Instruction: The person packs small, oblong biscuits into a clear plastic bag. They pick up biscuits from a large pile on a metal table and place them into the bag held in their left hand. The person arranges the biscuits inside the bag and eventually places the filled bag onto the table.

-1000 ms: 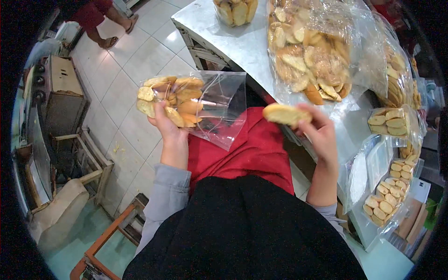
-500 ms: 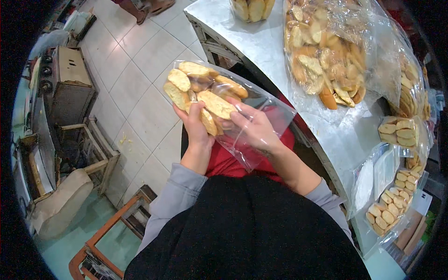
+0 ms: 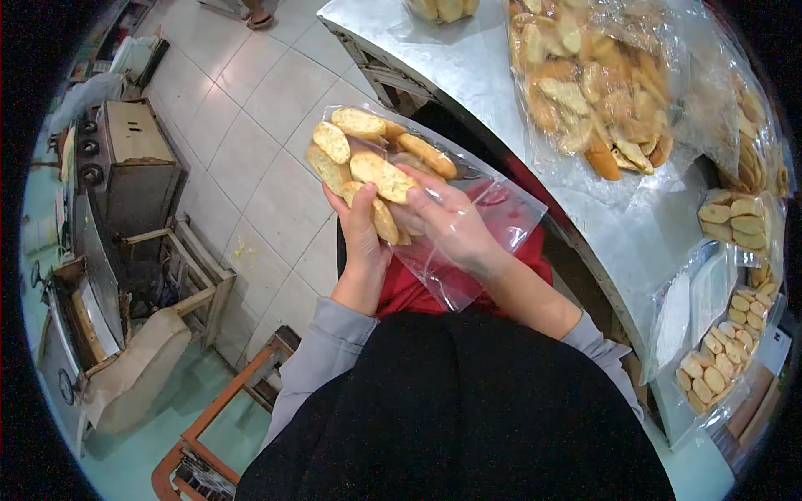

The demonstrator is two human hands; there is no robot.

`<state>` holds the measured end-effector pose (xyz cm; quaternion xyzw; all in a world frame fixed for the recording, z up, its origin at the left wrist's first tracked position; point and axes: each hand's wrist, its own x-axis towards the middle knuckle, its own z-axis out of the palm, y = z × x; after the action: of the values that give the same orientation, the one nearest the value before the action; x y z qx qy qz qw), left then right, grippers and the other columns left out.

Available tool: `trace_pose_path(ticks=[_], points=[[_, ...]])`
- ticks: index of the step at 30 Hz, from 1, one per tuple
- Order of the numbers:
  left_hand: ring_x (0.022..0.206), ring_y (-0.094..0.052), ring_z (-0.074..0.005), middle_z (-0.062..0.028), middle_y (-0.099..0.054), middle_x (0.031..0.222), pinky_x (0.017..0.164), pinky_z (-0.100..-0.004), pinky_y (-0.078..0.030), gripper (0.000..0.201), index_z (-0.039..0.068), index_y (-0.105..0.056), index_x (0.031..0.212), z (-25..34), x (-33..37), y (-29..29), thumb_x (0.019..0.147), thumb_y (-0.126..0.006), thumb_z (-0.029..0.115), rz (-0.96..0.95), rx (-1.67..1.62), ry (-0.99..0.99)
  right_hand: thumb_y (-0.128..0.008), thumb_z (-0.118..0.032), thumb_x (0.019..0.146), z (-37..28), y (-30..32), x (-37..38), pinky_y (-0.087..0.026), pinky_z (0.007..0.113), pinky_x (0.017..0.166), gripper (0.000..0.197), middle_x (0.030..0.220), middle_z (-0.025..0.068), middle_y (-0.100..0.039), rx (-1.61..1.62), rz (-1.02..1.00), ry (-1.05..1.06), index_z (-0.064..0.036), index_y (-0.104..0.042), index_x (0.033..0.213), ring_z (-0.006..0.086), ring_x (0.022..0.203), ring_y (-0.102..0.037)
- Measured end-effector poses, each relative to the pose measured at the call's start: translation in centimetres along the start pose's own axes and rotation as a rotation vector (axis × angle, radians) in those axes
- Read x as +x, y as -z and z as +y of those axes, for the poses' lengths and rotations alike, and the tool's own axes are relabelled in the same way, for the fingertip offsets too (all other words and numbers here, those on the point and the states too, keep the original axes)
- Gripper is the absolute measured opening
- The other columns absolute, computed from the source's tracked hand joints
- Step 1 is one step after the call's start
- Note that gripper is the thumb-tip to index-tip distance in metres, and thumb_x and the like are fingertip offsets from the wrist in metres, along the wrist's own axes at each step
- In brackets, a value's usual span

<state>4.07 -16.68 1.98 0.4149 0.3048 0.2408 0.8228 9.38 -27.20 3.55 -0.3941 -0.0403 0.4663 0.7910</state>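
A clear plastic bag (image 3: 493,209) with several toasted bread slices in its far left end lies across my two hands, above my lap. My left hand (image 3: 365,234) cups the filled end from below and the left, its thumb pressed against the slices. A long bread slice (image 3: 381,176) lies on top of the others, pinched at its right end by my right hand (image 3: 451,219). That hand seems to reach in through the bag's loose end, though the sheer film makes this hard to tell. Some of my fingertips are hidden under the slices.
To the right stands a metal-topped table (image 3: 576,221) with a large open bag of bread slices (image 3: 585,92). Smaller packs (image 3: 723,359) lie along its right side. A wooden chair (image 3: 213,409) and a worn cabinet (image 3: 138,159) stand at left. A person's foot (image 3: 259,21) shows far off.
The whole view has shifted slightly, so most things sit a little further right. My hands keep their hold on the bag and slice. The distant foot has moved.
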Motion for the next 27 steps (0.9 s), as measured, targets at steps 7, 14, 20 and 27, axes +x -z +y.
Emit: trace_pose_path(ticks=[7, 14, 20, 27], points=[[0.113, -0.042, -0.0273, -0.0151, -0.035, 0.125, 0.093, -0.0392, -0.040, 0.072, 0.012, -0.014, 0.135, -0.2, -0.1, -0.6, 0.078, -0.057, 0.023, -0.003, 0.079, -0.018, -0.045, -0.018, 0.092, 0.5, 0.9, -0.7, -0.035, 0.026, 0.094, 0.045, 0.122, 0.0104, -0.047, 0.077, -0.019, 0.054, 0.0026, -0.034, 0.131, 0.0149, 0.112, -0.044], [0.118, -0.037, -0.0266, -0.0154, -0.029, 0.131, 0.096, -0.0379, -0.037, 0.078, 0.013, -0.006, 0.137, -0.2, -0.2, -0.2, 0.079, -0.058, 0.011, 0.005, 0.072, 0.061, -0.043, -0.017, 0.093, 0.8, 1.0, -0.4, -0.030, 0.027, 0.099, 0.046, 0.126, 0.0115, -0.044, -0.089, -0.060, 0.138, 0.0031, -0.031, 0.133, 0.0148, 0.117, -0.039], [0.114, -0.042, -0.0244, -0.0157, -0.033, 0.129, 0.094, -0.0344, -0.037, 0.081, 0.012, -0.001, 0.140, 2.2, -0.3, -0.8, 0.082, -0.057, 0.010, 0.148, 0.288, 0.082, -0.043, -0.018, 0.093, 0.4, 0.9, -0.5, -0.028, 0.028, 0.100, 0.048, 0.128, 0.0120, -0.043, -0.105, -0.097, 0.049, 0.0006, -0.028, 0.135, 0.0155, 0.119, -0.038], [0.111, -0.044, -0.0256, -0.0166, -0.035, 0.127, 0.089, -0.0345, -0.041, 0.082, 0.011, -0.003, 0.139, 2.5, 0.7, -2.0, 0.081, -0.060, 0.015, 0.160, 0.251, 0.123, -0.040, -0.015, 0.094, 1.7, 0.8, 0.4, -0.024, 0.028, 0.103, 0.047, 0.135, 0.0063, -0.034, -0.312, -0.192, 0.099, -0.0027, -0.027, 0.137, 0.0135, 0.124, -0.030]])
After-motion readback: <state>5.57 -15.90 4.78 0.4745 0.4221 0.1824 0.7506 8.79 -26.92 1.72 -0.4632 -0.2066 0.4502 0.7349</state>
